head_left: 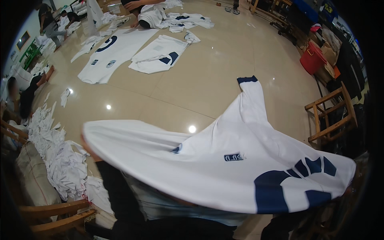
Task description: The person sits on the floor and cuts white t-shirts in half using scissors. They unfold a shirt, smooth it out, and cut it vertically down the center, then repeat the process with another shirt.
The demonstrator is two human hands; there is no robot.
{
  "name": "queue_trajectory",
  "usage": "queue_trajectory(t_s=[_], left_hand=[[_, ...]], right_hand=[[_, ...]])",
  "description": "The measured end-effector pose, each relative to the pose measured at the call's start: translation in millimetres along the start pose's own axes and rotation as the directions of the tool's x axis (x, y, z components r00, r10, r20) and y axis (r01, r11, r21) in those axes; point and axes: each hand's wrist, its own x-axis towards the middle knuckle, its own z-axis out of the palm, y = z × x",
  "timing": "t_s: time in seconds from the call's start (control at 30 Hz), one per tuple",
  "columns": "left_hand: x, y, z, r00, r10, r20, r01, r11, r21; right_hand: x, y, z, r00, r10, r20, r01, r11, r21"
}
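Note:
A white jersey with navy printed shapes and a navy-edged sleeve is spread wide in front of me, stretched from left to right. At its left end my left hand is closed on the fabric, its fingers mostly hidden behind the cloth. The right end is drawn out to a raised corner. Cloth and shadow hide my right hand there, though the taut fabric shows it is held. One sleeve trails away from me over the tiled floor.
More white jerseys lie flat ahead, where another person's arm reaches in. A heap of white cloth and a stuffed sack are at left. At right stand a wooden stool and a red bucket.

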Motion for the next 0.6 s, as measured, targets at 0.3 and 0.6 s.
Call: queue_trajectory(t_s=[0.3, 0.6], left_hand=[[162, 176, 132, 0.992, 0.115, -0.054, -0.085, 0.917, 0.389], [313, 17, 228, 0.995, -0.102, -0.02, 0.104, 0.969, 0.224]], right_hand=[[132, -113, -69, 0.913, -0.312, -0.261, 0.33, 0.944, 0.027], [340, -61, -46, 0.98, -0.188, -0.064, 0.196, 0.967, 0.163]])
